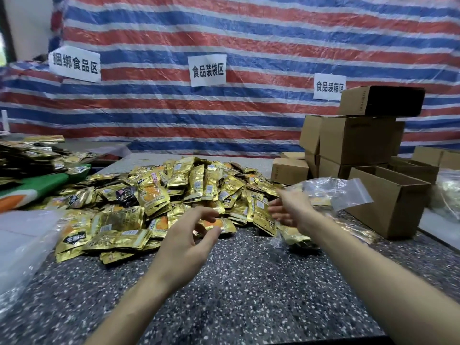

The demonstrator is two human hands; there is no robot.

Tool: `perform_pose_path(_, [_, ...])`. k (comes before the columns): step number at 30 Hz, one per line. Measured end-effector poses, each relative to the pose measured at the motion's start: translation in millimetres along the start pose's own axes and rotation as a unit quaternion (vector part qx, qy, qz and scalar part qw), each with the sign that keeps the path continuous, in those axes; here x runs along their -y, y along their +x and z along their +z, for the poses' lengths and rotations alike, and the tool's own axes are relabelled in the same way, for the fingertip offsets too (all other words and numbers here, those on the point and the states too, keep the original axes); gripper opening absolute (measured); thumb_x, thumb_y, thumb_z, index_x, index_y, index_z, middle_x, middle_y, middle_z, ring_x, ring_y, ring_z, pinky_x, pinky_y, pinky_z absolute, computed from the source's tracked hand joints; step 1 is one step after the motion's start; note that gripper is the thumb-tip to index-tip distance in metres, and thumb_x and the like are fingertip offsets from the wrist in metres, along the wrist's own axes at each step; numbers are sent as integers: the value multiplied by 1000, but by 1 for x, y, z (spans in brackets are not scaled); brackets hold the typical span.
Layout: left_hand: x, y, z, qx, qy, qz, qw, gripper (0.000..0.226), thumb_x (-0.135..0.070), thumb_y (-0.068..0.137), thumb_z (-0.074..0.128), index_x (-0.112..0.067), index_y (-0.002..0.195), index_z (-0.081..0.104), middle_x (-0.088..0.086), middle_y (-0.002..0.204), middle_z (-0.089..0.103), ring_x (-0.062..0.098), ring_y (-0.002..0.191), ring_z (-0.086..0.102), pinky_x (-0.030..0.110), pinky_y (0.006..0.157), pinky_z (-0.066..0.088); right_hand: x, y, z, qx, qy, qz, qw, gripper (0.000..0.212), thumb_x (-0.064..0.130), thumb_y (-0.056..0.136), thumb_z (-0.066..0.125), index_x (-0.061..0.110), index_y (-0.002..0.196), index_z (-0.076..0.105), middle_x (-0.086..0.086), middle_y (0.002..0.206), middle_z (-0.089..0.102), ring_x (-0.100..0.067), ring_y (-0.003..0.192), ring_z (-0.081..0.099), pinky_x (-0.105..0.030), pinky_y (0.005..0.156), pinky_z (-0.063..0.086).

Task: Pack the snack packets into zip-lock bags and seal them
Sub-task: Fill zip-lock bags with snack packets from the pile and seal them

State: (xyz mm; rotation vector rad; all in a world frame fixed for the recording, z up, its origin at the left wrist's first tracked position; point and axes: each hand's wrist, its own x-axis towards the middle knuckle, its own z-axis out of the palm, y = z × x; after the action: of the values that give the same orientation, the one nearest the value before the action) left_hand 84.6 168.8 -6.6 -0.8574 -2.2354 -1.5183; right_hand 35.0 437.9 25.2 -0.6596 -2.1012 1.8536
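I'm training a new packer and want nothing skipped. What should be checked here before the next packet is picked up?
1. Stock in reach: ok. The snack packets lie heaped just ahead of both hands.
2. Free hand: ok. The left hand has loosely curled fingers and holds nothing.
3. Grip on the bag: cannot tell. The right hand is beside the zip-lock bag, and both are blurred.
4. Bag mouth open: cannot tell, because of blur.
5. Working space: ok. The table shows bare surface between the forearms.
6. Carton ready: ok. The cardboard box at the right stands with its top open.
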Motion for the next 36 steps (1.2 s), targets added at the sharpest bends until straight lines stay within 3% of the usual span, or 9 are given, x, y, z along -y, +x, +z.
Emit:
perform_pose_path(4, [11, -8, -4, -18, 7, -32, 999, 17, -23, 95, 63, -37, 106, 60, -19, 103, 64, -6, 91, 60, 15, 71, 52, -36, -41, 48, 94, -24, -78, 992, 40, 34, 100, 57, 0, 84, 69, -5, 58, 67, -13, 43, 57, -21, 39, 42])
perform_pose_path(12, [60, -39, -75, -77, 159, -112, 978, 17, -27, 95, 63, -37, 108, 59, -14, 111, 64, -4, 93, 60, 20, 78, 54, -93, -66, 82, 154, -94, -207, 962, 43, 32, 98, 59, 9, 64, 69, -6, 53, 65, -14, 44, 58, -21, 43, 44])
perform_pose_path(16, [86, -50, -130, -126, 371, -183, 902, 29, -31, 93, 64, -26, 121, 63, -7, 133, 58, 16, 120, 51, 43, 105, 42, -95, -67, 80, 169, -133, -245, 945, 42, 31, 97, 60, 8, 62, 69, -7, 55, 67, -10, 45, 60, -19, 47, 44])
perform_pose_path(19, [105, -50, -172, -147, 494, -270, 814, 40, -31, 92, 59, -15, 129, 59, 5, 132, 59, 26, 120, 51, 41, 100, 39, -93, -69, 81, 167, -174, -268, 933, 43, 33, 96, 60, 9, 61, 69, -4, 55, 67, -5, 43, 56, -19, 50, 41])
perform_pose_path(21, [113, -50, -194, -134, 519, -362, 763, 33, -28, 88, 58, -10, 115, 62, 10, 124, 63, 31, 114, 55, 38, 91, 43, -92, -70, 80, 168, -179, -277, 929, 42, 30, 96, 60, 9, 61, 68, -5, 54, 66, -5, 42, 53, -13, 47, 40])
perform_pose_path(25, [124, -59, -213, -122, 537, -424, 719, 9, -10, 77, 61, -15, 85, 61, 8, 94, 70, 31, 93, 63, 33, 67, 40, -92, -70, 80, 172, -166, -276, 931, 41, 28, 97, 60, 9, 61, 68, -7, 53, 65, -6, 42, 53, -14, 45, 40])
perform_pose_path(28, [125, -60, -218, -169, 539, -390, 727, 3, -13, 81, 64, -16, 83, 63, 7, 88, 69, 30, 83, 63, 32, 65, 35, -94, -69, 79, 169, -166, -277, 931, 41, 29, 96, 61, 10, 61, 69, -6, 54, 67, -5, 43, 55, -18, 50, 41])
perform_pose_path(32, [123, -56, -225, -188, 454, -426, 759, 45, -45, 81, 77, -12, 61, 54, 9, 73, 68, 28, 71, 62, 32, 67, 39, -96, -66, 79, 162, -166, -281, 931, 42, 31, 96, 61, 11, 60, 69, -4, 54, 67, -5, 44, 57, -19, 52, 41])
perform_pose_path(36, [114, -45, -226, -206, 438, -403, 776, 41, -35, 95, 60, -12, 63, 50, 7, 68, 59, 31, 75, 61, 39, 79, 47, -98, -63, 79, 164, -164, -286, 930, 43, 31, 96, 61, 11, 59, 69, -4, 53, 67, -6, 44, 58, -21, 53, 41])
